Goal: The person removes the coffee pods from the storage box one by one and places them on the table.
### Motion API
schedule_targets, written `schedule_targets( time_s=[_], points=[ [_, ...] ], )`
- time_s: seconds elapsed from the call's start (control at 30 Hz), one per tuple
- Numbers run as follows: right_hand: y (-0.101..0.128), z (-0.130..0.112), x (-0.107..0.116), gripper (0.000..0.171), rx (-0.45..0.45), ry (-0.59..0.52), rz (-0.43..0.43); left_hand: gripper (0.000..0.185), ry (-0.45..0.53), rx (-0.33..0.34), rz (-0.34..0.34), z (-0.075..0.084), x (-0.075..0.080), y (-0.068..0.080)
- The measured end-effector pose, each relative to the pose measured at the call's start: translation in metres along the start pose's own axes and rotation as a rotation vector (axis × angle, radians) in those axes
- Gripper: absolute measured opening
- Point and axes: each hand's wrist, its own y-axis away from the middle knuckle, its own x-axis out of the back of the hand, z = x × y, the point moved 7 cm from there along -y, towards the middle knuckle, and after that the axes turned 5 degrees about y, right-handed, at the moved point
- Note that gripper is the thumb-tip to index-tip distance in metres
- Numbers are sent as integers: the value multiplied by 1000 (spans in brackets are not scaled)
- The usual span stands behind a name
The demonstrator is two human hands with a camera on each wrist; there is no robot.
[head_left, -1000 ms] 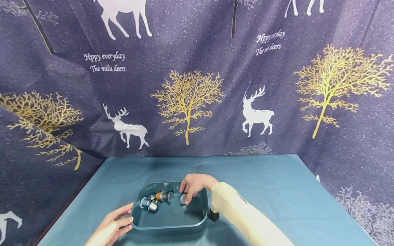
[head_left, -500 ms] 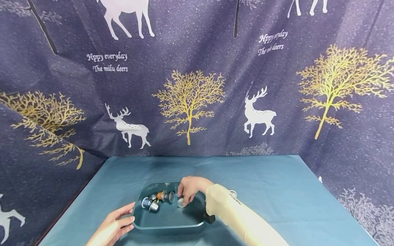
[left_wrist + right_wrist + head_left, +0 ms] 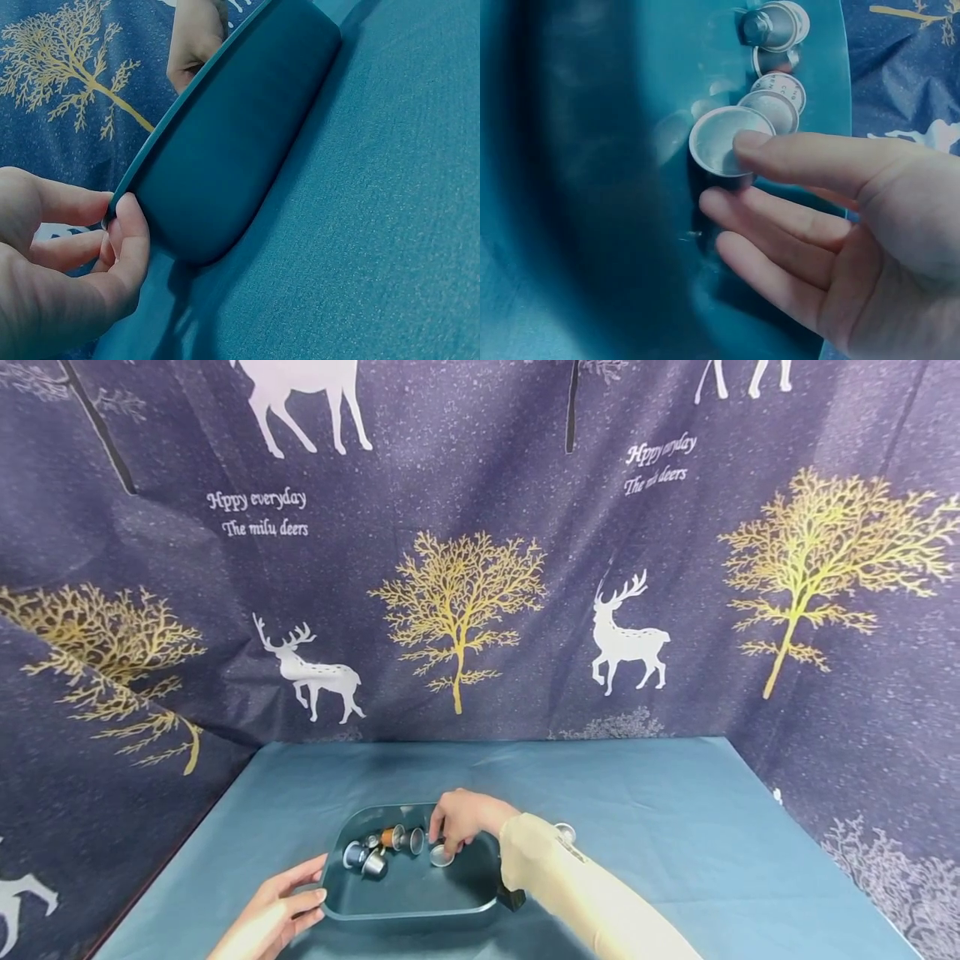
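In the head view a dark teal rectangular container [image 3: 408, 912] rests on the table. My left hand [image 3: 277, 906] holds its left end; the left wrist view shows thumb and index finger at the rim [image 3: 169, 112]. Inside the container, my right hand [image 3: 463, 820] pinches a coffee capsule [image 3: 441, 857]. In the right wrist view the thumb presses on its silver lid [image 3: 718, 142] and fingers sit by its body. More capsules lie at the container's left and back: an orange one [image 3: 387, 837], a dark one [image 3: 414, 840], a blue one [image 3: 354, 855] and a silver one [image 3: 374, 865].
A silver-lidded capsule [image 3: 566, 832] stands on the teal tablecloth [image 3: 637, 793] beyond the right forearm. A small black block [image 3: 512, 897] shows beneath the right sleeve, beside the container. A patterned cloth backdrop [image 3: 480, 635] hangs behind the table.
My right hand has shifted slightly left within the container, the capsule moving with it. The capsule on the table has come into view past the sleeve. The left hand keeps its place.
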Motion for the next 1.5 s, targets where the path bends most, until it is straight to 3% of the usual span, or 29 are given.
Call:
schedule_targets(
  time_s=[0.27,0.93,1.1,1.5],
  points=[
    [-1,2,-2,16,15,0,30,73,-2,2,4,-1,-1,1],
    [18,4,23,22,152,-288,26,72,0,-27,-10,1,-3,0],
    [25,7,28,22,137,-347,62,73,1,-28,-12,-1,-2,-2],
    [40,18,33,20,119,-366,165,75,-7,-20,-16,-2,1,-4]
  ],
)
